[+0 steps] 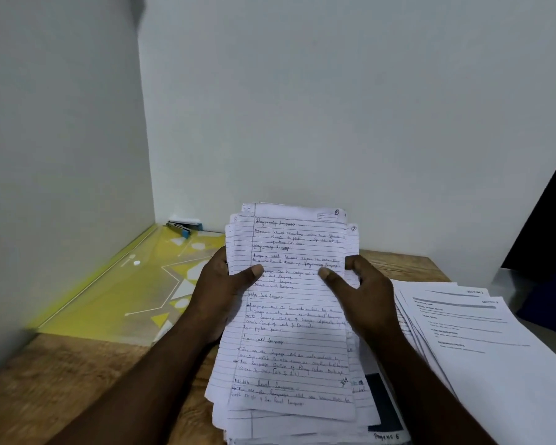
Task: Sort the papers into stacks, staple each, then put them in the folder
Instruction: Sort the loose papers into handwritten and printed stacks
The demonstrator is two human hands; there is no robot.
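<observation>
Handwritten papers (289, 316): a loose bundle of lined sheets held at centre in front of the person. Its long axis runs straight away from the body toward the back wall. Edges are uneven, with sheets sticking out at the sides and bottom.

Left hand (225, 284) grips the left long edge, thumb across the top sheet. Right hand (363, 290) grips the right long edge the same way. The hands are apart, one per side, both clamped on the bundle's upper half and roughly level with each other. The bundle's near end overlaps more lined sheets low in view; cannot tell if it rests on them.

Printed papers (463, 332) are fanned on the tabletop (77, 380), just right of the right hand. Yellow folder (126, 284) lies flat to the left against the side wall, long axis also running away from the body. Stapler (183, 227) sits at the folder's far end in the corner, well apart from both hands, with the left hand nearer.

Judgement: the sorting step is in hand. The bundle likely needs squaring before stapling, and the stapler calls for a forward-left reach.
</observation>
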